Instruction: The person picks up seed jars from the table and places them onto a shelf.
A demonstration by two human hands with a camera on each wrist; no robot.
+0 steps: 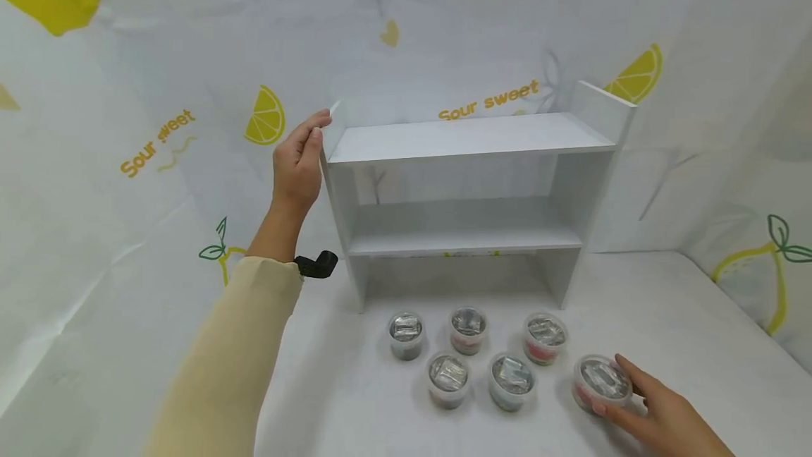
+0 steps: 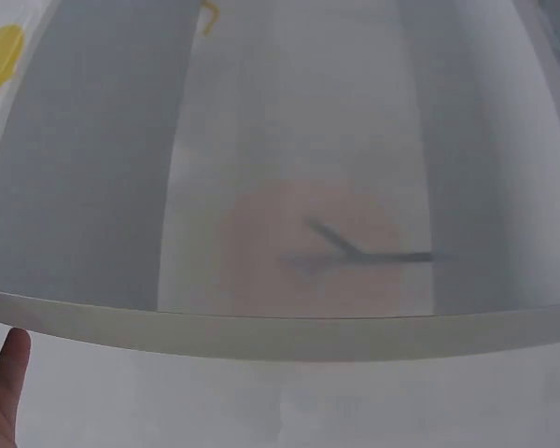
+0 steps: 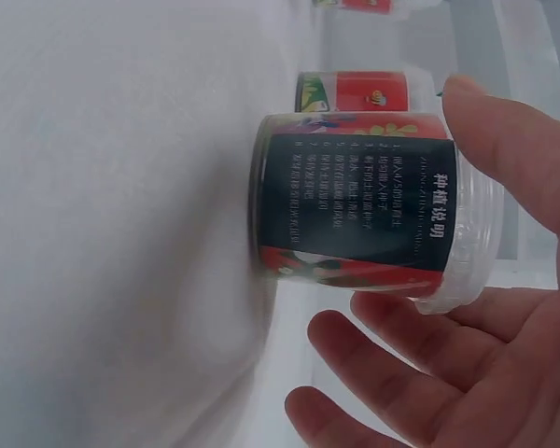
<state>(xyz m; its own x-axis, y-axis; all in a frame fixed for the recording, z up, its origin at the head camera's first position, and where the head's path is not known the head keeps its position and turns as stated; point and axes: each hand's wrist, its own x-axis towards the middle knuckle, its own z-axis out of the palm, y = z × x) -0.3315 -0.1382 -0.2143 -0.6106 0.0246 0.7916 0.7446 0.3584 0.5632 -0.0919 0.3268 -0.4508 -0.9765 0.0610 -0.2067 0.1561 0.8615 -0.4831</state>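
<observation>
My right hand holds a small can at the table's right front, thumb and fingers on opposite sides near its lid. The can is upright; the right wrist view shows its red label with a dark panel of printed text and a clear plastic lid. High on the left, my left hand rests its fingers against the upper left side panel of a white shelf unit. In the left wrist view, only fingertips appear beside the shelf board's edge.
Several similar lidded cans stand in front of the shelf, among them a grey one at left and a red one nearest the held can. Behind the shelf hangs a white lemon-print cloth. The white table extends right.
</observation>
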